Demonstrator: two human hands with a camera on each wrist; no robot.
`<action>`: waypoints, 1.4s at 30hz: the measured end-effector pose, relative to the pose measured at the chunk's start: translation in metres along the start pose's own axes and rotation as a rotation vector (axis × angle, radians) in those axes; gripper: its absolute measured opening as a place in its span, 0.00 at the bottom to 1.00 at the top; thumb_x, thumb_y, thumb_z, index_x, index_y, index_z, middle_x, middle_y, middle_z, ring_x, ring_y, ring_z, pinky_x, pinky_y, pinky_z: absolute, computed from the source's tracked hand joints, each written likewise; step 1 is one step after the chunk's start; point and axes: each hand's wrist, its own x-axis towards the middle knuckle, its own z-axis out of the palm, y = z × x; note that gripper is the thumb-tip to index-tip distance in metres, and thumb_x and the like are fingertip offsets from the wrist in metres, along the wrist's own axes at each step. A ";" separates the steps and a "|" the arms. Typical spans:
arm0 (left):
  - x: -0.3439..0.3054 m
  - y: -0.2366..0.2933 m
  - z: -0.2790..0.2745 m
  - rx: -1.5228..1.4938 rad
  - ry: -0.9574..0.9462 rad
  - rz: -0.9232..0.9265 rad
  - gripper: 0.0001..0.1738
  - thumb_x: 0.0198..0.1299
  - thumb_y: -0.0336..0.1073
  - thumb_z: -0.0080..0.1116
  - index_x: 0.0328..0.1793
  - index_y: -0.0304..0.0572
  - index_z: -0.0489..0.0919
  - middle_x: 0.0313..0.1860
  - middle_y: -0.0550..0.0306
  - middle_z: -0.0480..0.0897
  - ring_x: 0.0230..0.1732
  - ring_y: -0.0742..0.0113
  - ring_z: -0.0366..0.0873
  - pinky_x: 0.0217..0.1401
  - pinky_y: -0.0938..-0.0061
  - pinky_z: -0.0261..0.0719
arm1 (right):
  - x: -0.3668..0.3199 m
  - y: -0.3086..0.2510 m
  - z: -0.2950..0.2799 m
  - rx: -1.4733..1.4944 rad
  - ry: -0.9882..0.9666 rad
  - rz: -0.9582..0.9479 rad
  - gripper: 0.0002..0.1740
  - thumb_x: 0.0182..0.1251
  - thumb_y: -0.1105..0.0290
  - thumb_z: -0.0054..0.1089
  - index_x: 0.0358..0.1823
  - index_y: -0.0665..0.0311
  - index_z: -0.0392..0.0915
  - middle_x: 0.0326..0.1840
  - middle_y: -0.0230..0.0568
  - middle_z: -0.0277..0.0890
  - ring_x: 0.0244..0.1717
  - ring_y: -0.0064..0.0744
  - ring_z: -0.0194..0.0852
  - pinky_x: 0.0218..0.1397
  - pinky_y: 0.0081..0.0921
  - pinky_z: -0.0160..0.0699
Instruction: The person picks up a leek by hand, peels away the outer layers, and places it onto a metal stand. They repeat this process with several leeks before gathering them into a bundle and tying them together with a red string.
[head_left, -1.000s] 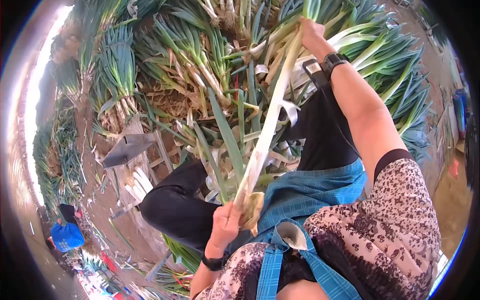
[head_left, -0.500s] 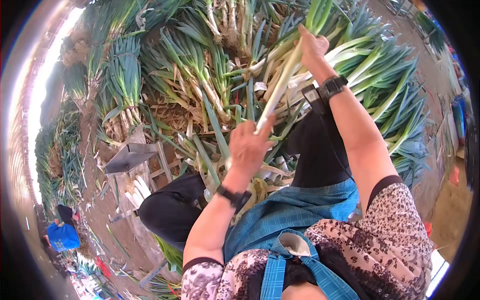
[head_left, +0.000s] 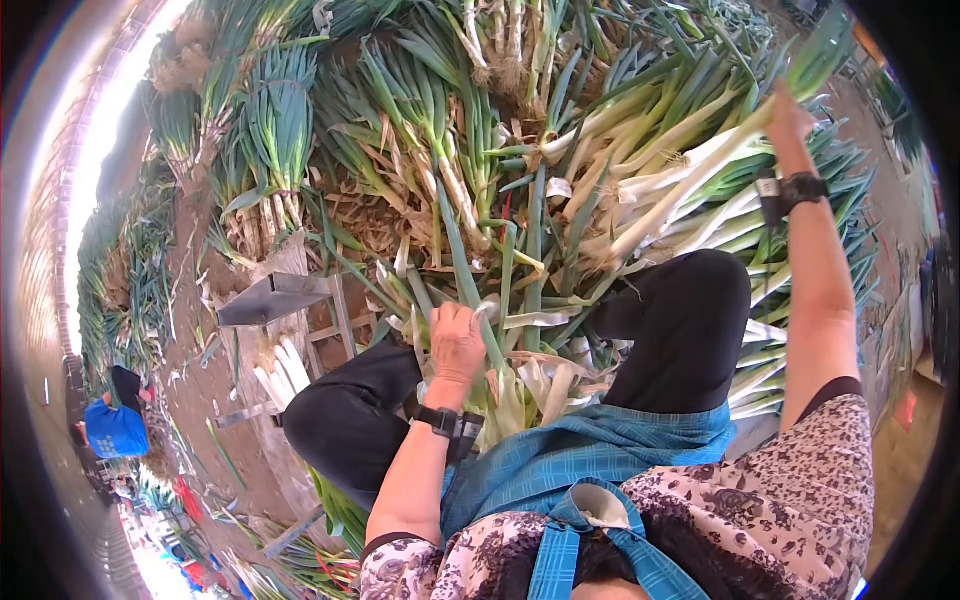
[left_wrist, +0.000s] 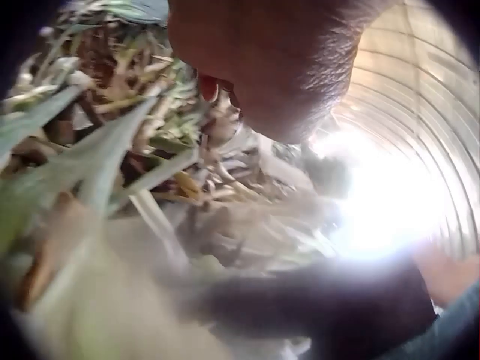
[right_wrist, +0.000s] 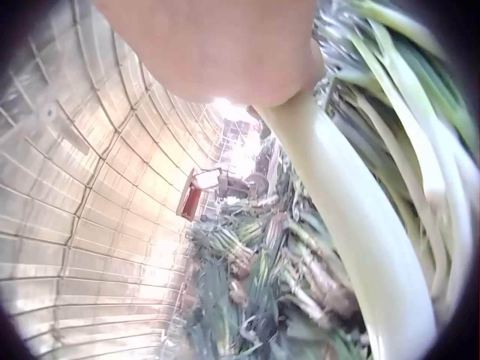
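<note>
My right hand (head_left: 792,122), far out to the right and blurred, grips a leek (head_left: 692,188) where the white shaft turns into green leaves. Its shaft slants down and left over a row of laid leeks (head_left: 715,235). In the right wrist view the smooth white shaft runs out below the palm. My left hand (head_left: 458,342) is in front of my lap, over leaf scraps (head_left: 545,385), with its fingers curled. A pale strip of leek skin (head_left: 487,308) shows at the fingertips, pinched there; the palm side is hidden in the head view.
Tied leek bundles (head_left: 275,140) stand at the left, and loose unpeeled leeks (head_left: 430,130) lie ahead. A metal tray (head_left: 272,298) and several white leek stalks (head_left: 283,370) are beside my left knee. Another person in blue (head_left: 116,428) is at the far left.
The left hand went from the leek's root end up the shaft, then came away and back toward my lap. The right hand has carried the leek out to the right over the laid row.
</note>
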 end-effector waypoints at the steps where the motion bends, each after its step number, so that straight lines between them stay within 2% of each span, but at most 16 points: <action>1: -0.006 -0.008 0.007 0.103 -0.001 -0.052 0.12 0.59 0.41 0.57 0.39 0.39 0.79 0.46 0.43 0.76 0.42 0.46 0.74 0.50 0.58 0.72 | 0.049 0.011 0.005 -0.285 0.040 -0.107 0.45 0.52 0.44 0.65 0.50 0.86 0.69 0.50 0.60 0.76 0.51 0.49 0.78 0.53 0.40 0.76; 5: -0.038 -0.003 0.058 -0.003 -0.425 -0.247 0.36 0.50 0.61 0.61 0.53 0.37 0.77 0.59 0.40 0.72 0.53 0.41 0.75 0.57 0.58 0.73 | 0.016 -0.021 0.037 -0.539 0.046 -0.710 0.36 0.54 0.44 0.58 0.52 0.71 0.76 0.50 0.58 0.77 0.52 0.48 0.77 0.57 0.39 0.72; 7: -0.052 0.007 0.074 -0.140 -0.723 -0.279 0.42 0.45 0.69 0.60 0.49 0.36 0.78 0.54 0.40 0.76 0.48 0.41 0.79 0.49 0.59 0.78 | -0.077 -0.022 0.075 -0.277 -0.504 -0.568 0.24 0.59 0.51 0.56 0.46 0.63 0.80 0.44 0.51 0.80 0.46 0.45 0.78 0.52 0.37 0.74; 9: -0.048 0.011 0.071 -0.071 -0.818 -0.248 0.41 0.44 0.71 0.60 0.46 0.37 0.80 0.49 0.39 0.79 0.44 0.42 0.80 0.44 0.58 0.79 | -0.150 0.020 0.131 -0.396 -0.755 -1.691 0.11 0.66 0.67 0.47 0.32 0.62 0.79 0.30 0.39 0.77 0.30 0.32 0.74 0.34 0.30 0.75; 11: -0.039 0.006 0.067 -0.264 -0.926 -0.273 0.39 0.42 0.72 0.59 0.34 0.38 0.83 0.34 0.40 0.82 0.36 0.45 0.82 0.39 0.61 0.80 | -0.271 0.050 0.147 -0.517 -1.317 -0.839 0.13 0.62 0.62 0.52 0.29 0.65 0.80 0.28 0.42 0.78 0.28 0.34 0.75 0.33 0.32 0.76; 12: -0.037 0.003 0.068 -0.270 -0.922 -0.279 0.39 0.42 0.72 0.59 0.34 0.38 0.83 0.34 0.40 0.82 0.36 0.45 0.82 0.39 0.61 0.80 | -0.333 0.064 0.155 -0.600 -1.356 -0.436 0.15 0.59 0.60 0.55 0.28 0.66 0.80 0.27 0.43 0.79 0.27 0.35 0.76 0.32 0.33 0.77; 15: -0.035 -0.008 0.079 -0.310 -0.862 -0.350 0.31 0.49 0.65 0.58 0.26 0.40 0.84 0.26 0.40 0.80 0.33 0.45 0.80 0.39 0.60 0.79 | -0.431 0.176 0.181 -0.515 -1.332 -0.605 0.15 0.52 0.62 0.58 0.29 0.70 0.80 0.32 0.57 0.80 0.36 0.54 0.79 0.43 0.43 0.78; 20: -0.027 -0.010 0.084 -0.325 -0.936 -0.478 0.25 0.50 0.59 0.60 0.28 0.41 0.84 0.27 0.44 0.82 0.33 0.46 0.81 0.38 0.60 0.79 | -0.488 0.202 0.174 -0.831 -1.316 -0.759 0.14 0.53 0.63 0.57 0.35 0.66 0.82 0.43 0.56 0.80 0.45 0.57 0.78 0.49 0.43 0.77; 23: -0.033 -0.011 0.090 -0.338 -0.793 -0.485 0.22 0.48 0.55 0.63 0.27 0.43 0.85 0.27 0.47 0.82 0.32 0.47 0.81 0.38 0.59 0.79 | -0.481 0.183 0.190 -1.073 -1.320 -0.384 0.18 0.55 0.62 0.55 0.42 0.65 0.82 0.53 0.53 0.76 0.52 0.54 0.76 0.54 0.43 0.74; 28: -0.029 -0.037 0.100 -0.371 -0.816 -0.521 0.18 0.48 0.51 0.57 0.25 0.45 0.85 0.29 0.44 0.83 0.35 0.47 0.81 0.41 0.57 0.79 | -0.438 0.125 0.147 -0.385 -1.992 0.311 0.12 0.51 0.61 0.63 0.22 0.63 0.84 0.23 0.52 0.80 0.26 0.38 0.81 0.32 0.32 0.79; 30: 0.000 -0.051 0.055 -0.194 -0.693 -0.666 0.17 0.48 0.45 0.56 0.29 0.37 0.84 0.33 0.39 0.83 0.39 0.45 0.82 0.44 0.55 0.79 | -0.429 0.146 0.110 -0.456 -2.222 -0.462 0.10 0.53 0.65 0.60 0.22 0.63 0.84 0.22 0.46 0.80 0.23 0.33 0.80 0.29 0.30 0.78; 32: 0.034 -0.070 0.015 -0.067 -0.507 -0.855 0.17 0.50 0.43 0.57 0.31 0.33 0.83 0.34 0.36 0.82 0.41 0.43 0.81 0.44 0.56 0.79 | -0.417 0.121 0.051 -0.670 -2.228 -0.341 0.10 0.53 0.67 0.59 0.23 0.66 0.83 0.22 0.42 0.80 0.22 0.31 0.79 0.30 0.26 0.78; 34: 0.051 -0.097 -0.002 -0.110 -0.221 -0.888 0.18 0.50 0.44 0.60 0.33 0.32 0.83 0.34 0.39 0.84 0.37 0.47 0.83 0.41 0.60 0.80 | -0.416 0.119 0.000 -0.443 -2.118 0.494 0.10 0.50 0.68 0.61 0.24 0.70 0.83 0.23 0.41 0.81 0.22 0.32 0.78 0.30 0.27 0.78; 37: 0.065 -0.100 0.020 -0.827 0.128 -0.974 0.36 0.51 0.55 0.66 0.53 0.27 0.76 0.34 0.48 0.82 0.30 0.58 0.79 0.32 0.66 0.77 | -0.427 0.117 -0.071 -0.517 -2.024 0.275 0.11 0.45 0.68 0.61 0.21 0.72 0.80 0.24 0.46 0.81 0.24 0.28 0.79 0.31 0.26 0.78; 39: 0.075 -0.076 0.035 -1.276 -0.030 -1.054 0.51 0.48 0.59 0.69 0.66 0.22 0.65 0.37 0.55 0.79 0.27 0.70 0.75 0.25 0.75 0.73 | -0.441 0.102 -0.106 -0.681 -1.830 -0.499 0.16 0.47 0.62 0.62 0.25 0.71 0.80 0.30 0.57 0.80 0.33 0.51 0.80 0.38 0.35 0.78; 42: 0.081 -0.036 0.045 -1.210 0.029 -0.939 0.32 0.51 0.52 0.71 0.50 0.33 0.74 0.37 0.54 0.81 0.28 0.70 0.80 0.22 0.75 0.77 | -0.461 0.093 -0.144 -0.689 -1.645 -0.938 0.21 0.50 0.57 0.62 0.32 0.73 0.78 0.34 0.61 0.78 0.38 0.55 0.78 0.44 0.39 0.76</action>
